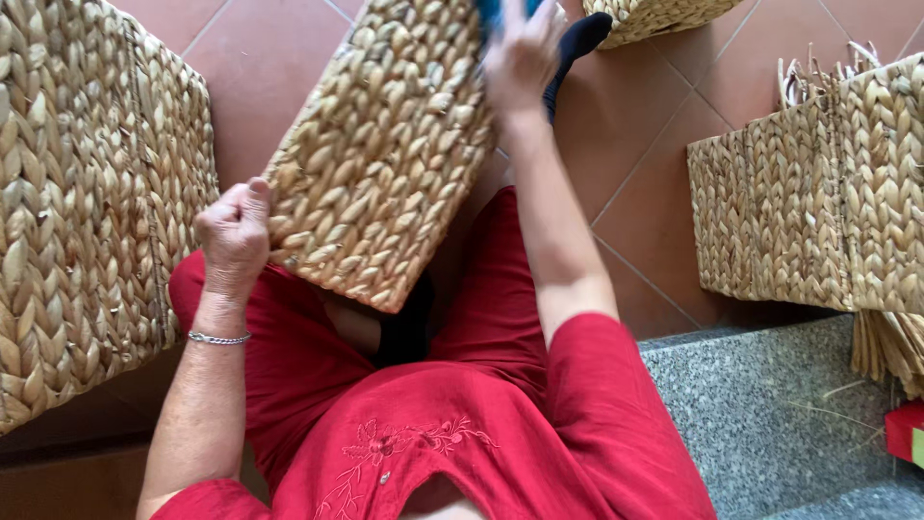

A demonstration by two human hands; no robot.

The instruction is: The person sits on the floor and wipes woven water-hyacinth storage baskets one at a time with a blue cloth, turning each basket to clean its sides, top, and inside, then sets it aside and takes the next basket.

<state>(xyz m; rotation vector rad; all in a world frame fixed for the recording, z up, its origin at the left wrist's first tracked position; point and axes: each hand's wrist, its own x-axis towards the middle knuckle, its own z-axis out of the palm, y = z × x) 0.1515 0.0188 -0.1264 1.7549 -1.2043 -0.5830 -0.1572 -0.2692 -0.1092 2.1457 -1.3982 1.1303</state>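
Around two hands, four woven baskets.

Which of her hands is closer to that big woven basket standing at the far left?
The left. The left hand grips the tilted basket's corner, just beside the big basket; the right hand is up at the tilted basket's far edge.

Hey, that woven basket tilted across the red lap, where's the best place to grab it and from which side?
Probably by its edges, from both sides. The woven basket lies tilted, a broad flat panel facing up, too wide to pinch across. The left hand already clamps its near left corner; the right hand, blurred, meets the far upper edge. Opposite edges should steady a boxy shape like this.
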